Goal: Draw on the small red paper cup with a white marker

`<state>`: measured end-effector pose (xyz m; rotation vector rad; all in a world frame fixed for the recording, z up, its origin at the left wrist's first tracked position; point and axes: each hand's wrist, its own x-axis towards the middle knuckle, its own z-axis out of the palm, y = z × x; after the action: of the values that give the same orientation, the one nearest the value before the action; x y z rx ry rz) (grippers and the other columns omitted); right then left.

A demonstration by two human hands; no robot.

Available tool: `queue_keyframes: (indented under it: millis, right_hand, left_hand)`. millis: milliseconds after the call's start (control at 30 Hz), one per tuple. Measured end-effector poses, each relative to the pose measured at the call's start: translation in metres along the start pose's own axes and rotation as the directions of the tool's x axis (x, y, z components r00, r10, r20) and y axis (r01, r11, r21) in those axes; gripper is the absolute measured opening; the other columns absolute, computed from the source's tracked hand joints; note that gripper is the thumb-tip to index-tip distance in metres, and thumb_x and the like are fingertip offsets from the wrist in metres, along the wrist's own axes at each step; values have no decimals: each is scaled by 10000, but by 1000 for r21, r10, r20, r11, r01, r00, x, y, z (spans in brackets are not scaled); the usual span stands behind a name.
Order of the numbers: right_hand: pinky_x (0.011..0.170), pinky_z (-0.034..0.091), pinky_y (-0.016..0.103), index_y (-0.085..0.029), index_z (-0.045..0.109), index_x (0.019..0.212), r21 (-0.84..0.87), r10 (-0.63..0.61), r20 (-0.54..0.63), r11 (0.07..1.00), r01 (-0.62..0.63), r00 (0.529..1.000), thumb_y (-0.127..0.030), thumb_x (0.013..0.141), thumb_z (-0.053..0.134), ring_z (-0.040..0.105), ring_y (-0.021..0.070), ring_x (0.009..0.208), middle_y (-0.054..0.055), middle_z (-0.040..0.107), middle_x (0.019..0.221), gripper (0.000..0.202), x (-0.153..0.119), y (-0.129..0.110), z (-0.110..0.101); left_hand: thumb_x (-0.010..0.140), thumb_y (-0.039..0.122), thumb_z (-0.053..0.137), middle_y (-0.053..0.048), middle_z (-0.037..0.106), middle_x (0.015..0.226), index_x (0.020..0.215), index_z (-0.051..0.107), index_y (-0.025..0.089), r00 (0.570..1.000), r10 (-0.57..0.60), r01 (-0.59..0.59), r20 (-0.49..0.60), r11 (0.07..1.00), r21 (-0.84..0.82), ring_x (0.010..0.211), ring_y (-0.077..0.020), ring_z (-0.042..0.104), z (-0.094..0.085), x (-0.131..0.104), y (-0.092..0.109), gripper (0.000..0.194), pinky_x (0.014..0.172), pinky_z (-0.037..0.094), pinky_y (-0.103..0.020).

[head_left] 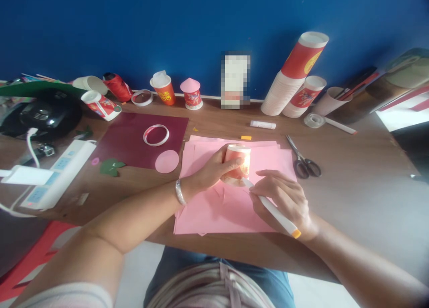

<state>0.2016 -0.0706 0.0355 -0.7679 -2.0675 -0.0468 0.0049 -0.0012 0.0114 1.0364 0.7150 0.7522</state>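
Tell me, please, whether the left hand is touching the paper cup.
Touching: the head view shows the left hand holding the paper cup, its thumb lying across the cup's front.

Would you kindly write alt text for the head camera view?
A person's left hand holds a paper cup over pink sheets while the right hand holds a white marker near the cup's lower edge. Scissors lie to the right.

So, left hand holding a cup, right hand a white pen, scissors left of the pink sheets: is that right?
No: the head view shows the scissors right of the pink sheets. The left hand holds the cup, the right hand the white pen.
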Motion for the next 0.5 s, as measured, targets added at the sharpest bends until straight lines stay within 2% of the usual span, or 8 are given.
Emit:
queue_keyframes:
  millis: [267, 500]
  right_hand:
    - [843, 690, 376, -207, 600, 898, -21, 7, 12, 1000, -6, 1000, 11, 849, 647, 590, 98, 575, -64, 607, 660, 228, 3, -1, -2]
    - [838, 689, 361, -217, 603, 880, -46, 11, 3, 999, -11, 1000, 14, 838, 643, 627, 108, 588, -70, 609, 653, 238, 3, -3, -1]
  left_hand:
    - [856, 508, 785, -60, 675, 1046, 1251, 561, 191, 1000, 6, -6, -12, 1000, -21, 914, -181, 707, -1, 1, -2, 554, 774, 564, -291]
    - [863, 513, 779, -65, 668, 1095, 1272, 560, 199, 1000, -3, 3, -20, 1000, -22, 939, -181, 709, -3, 1, -3, 560, 790, 571, -289]
